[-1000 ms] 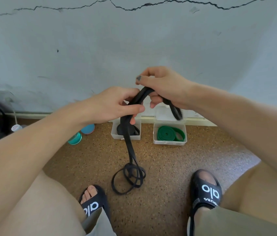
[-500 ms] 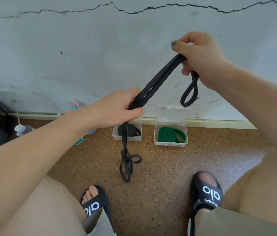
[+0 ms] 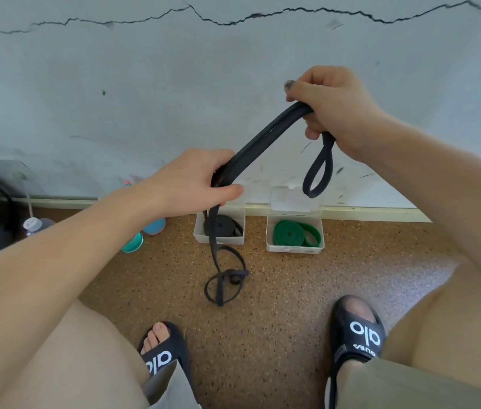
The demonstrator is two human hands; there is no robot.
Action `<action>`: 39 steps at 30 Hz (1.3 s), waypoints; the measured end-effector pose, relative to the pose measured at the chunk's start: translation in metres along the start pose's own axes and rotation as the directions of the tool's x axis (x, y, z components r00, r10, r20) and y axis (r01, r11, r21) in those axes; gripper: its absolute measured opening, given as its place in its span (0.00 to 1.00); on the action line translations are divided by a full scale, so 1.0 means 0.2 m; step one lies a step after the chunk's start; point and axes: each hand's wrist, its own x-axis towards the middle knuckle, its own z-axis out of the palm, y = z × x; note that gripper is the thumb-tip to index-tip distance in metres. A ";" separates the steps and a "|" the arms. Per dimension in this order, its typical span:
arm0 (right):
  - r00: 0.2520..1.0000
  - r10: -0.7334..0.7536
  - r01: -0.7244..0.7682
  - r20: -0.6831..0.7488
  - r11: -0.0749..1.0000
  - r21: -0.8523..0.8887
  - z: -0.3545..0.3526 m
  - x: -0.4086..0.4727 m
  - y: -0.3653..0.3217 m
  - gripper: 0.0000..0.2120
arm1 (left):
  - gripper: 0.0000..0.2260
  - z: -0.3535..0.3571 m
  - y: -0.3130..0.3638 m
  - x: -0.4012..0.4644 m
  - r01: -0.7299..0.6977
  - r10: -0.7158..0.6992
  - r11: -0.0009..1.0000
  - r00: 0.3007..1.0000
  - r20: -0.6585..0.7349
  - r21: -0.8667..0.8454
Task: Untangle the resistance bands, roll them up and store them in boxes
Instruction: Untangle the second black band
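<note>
**Black band stretched between both hands**

The right hand (image 3: 333, 109) is up high, fingers curled tight round the black band (image 3: 258, 146), a short loop dangling beneath the fist. Lower down, the left hand (image 3: 195, 180) grips the same doubled strap, thumb clamped across it. From there the band drops straight toward the speckled floor (image 3: 277, 290), its tail knotted in a tangle of loops hanging between the two black slides. Back against the wall sit two white boxes: the left box (image 3: 220, 239) holds a rolled black band, the right box (image 3: 293, 249) a rolled green band (image 3: 288, 233), lid open. A teal cup (image 3: 133, 243) lies near the left forearm.
</note>
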 end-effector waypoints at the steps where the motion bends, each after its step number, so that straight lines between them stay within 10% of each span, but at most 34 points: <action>1: 1.000 0.000 0.000 -0.006 1.000 -0.002 0.00 0.00 0.00 0.11 | 0.09 0.00 0.00 -0.01 0.000 0.002 0.999 1.000 0.024 -0.048; 11: 1.000 -0.003 0.002 -0.012 1.000 -0.017 -0.01 0.02 0.02 0.11 | 0.07 -0.03 0.03 -0.03 0.083 -0.068 0.953 0.996 0.060 -0.293; 27: 0.995 -0.060 0.040 -0.077 0.970 -0.241 -0.08 0.04 0.06 0.10 | 0.05 -0.04 0.01 -0.03 0.027 -0.025 0.979 1.000 0.012 -0.204; 34: 0.969 0.025 0.098 0.244 0.874 -0.477 -0.11 -0.01 0.06 0.24 | 0.07 -0.08 -0.01 -0.03 0.050 -0.059 0.981 0.997 -0.042 -0.187; 39: 0.872 0.145 0.127 0.468 0.856 -0.502 -0.14 -0.04 0.08 0.06 | 0.08 -0.11 -0.07 -0.02 0.092 -0.104 0.967 0.994 -0.041 -0.237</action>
